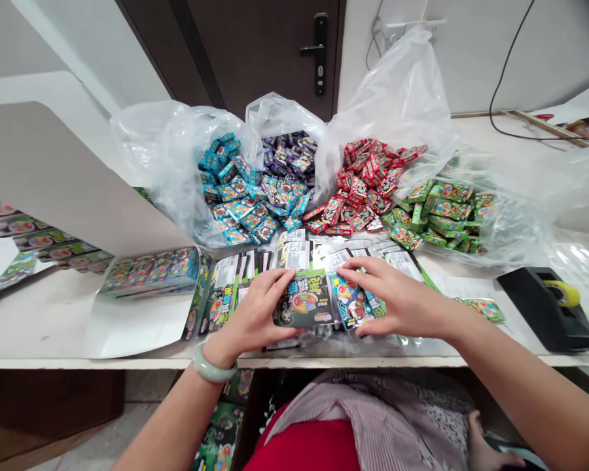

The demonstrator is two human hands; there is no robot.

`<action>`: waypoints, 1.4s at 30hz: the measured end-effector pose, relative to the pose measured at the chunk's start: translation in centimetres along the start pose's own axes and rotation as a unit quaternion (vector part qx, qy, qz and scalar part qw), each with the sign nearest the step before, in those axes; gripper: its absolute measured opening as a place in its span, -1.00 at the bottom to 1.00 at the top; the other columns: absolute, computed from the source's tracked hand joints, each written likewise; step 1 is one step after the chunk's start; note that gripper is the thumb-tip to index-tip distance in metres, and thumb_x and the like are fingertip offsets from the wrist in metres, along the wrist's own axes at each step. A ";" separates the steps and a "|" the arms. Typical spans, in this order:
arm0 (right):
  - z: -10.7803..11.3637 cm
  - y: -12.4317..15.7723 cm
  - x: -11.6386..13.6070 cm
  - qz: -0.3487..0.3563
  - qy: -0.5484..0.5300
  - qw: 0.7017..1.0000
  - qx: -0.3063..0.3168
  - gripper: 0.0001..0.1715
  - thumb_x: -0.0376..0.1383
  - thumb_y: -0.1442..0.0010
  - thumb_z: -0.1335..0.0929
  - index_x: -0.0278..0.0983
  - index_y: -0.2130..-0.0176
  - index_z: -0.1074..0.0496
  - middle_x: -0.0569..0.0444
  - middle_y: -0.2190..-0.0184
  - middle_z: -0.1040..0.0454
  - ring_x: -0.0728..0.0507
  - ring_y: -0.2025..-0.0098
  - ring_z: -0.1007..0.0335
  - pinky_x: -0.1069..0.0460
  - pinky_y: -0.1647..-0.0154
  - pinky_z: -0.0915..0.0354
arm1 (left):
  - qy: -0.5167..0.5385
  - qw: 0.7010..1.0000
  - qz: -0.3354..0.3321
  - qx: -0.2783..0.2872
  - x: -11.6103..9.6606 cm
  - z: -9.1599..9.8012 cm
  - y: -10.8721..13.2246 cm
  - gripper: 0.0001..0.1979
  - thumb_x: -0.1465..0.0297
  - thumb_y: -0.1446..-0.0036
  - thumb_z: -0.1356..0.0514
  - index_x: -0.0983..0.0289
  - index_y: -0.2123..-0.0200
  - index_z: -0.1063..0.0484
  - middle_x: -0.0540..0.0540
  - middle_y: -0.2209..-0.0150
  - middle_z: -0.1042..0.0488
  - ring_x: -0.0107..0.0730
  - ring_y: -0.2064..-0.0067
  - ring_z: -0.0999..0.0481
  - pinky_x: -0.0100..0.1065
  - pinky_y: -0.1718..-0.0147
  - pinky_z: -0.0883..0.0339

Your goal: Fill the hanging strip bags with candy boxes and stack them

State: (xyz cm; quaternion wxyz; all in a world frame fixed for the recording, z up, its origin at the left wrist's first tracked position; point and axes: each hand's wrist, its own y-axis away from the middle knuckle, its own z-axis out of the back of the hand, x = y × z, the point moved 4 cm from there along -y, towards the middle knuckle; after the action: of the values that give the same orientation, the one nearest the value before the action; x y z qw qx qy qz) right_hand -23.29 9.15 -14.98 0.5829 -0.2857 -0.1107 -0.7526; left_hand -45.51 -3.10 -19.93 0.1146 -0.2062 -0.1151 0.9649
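Note:
My left hand [255, 314], with a pale bangle at its wrist, has thumb and fingers closed on the left end of a flat dark printed packet [302, 299] with green lettering. Directly to its right is a blue printed packet [354, 304] with cartoon figures, apparently in clear plastic. My right hand [400, 297] curls its thumb and fingers around the right side of that blue packet. Both packets lie side by side near the table's front edge. More dark printed packets [220, 297] stand in rows behind and to the left of my hands.
Plastic bags spill small boxes at the back: blue [252, 212], purple [299, 157], red [368, 190] and green [451, 209]. An open carton [150, 278] of printed boxes sits left. At right is a black tape dispenser [544, 307]. A person's foot [485, 441] shows below.

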 end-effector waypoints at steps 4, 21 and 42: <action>-0.1 -0.3 0.1 0.006 0.051 0.999 0.011 -0.12 -0.22 0.10 -0.56 -0.18 -0.18 -0.31 -0.15 -0.16 -0.30 -0.38 -0.17 -0.23 -0.31 -0.17 -0.21 | 0.004 0.999 -0.033 0.011 -1.0 0.2 -0.6 0.01 0.15 0.03 -0.36 0.19 -0.37 0.12 0.31 -0.18 -0.21 0.09 -0.17 -0.26 0.06 -0.14 -0.23; -4.3 1.6 0.3 -0.122 -0.087 0.982 -0.116 -0.51 -0.10 -0.22 -0.36 -0.16 -0.11 -0.32 -0.11 -0.34 0.04 -0.36 -0.39 0.18 -0.35 -0.32 0.03 | -0.033 0.996 0.035 -0.071 -1.8 -0.2 -0.1 -0.04 0.21 0.08 -0.39 0.25 -0.31 0.01 0.32 -0.14 -0.22 0.10 -0.16 -0.26 0.07 -0.13 -0.21; -5.3 3.7 1.3 -0.117 -0.096 0.982 -0.116 -0.85 -0.24 -0.24 -0.35 -0.16 0.14 -0.44 -0.04 -0.09 -0.26 -0.24 -0.18 -0.21 -0.23 -0.16 -0.23 | 0.614 0.761 0.189 -0.090 -8.4 -8.6 4.3 -0.29 0.37 -0.20 -0.24 -0.03 -0.30 0.04 0.08 -0.11 -0.38 -0.28 -0.05 -0.47 -0.27 0.02 -0.42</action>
State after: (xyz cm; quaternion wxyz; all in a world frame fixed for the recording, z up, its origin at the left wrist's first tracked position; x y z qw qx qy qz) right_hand -21.63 4.41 -19.18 0.4403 -0.4073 -0.1111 -0.7924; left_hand -35.16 -7.89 -25.65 -0.0435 -0.7815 -0.0655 0.6190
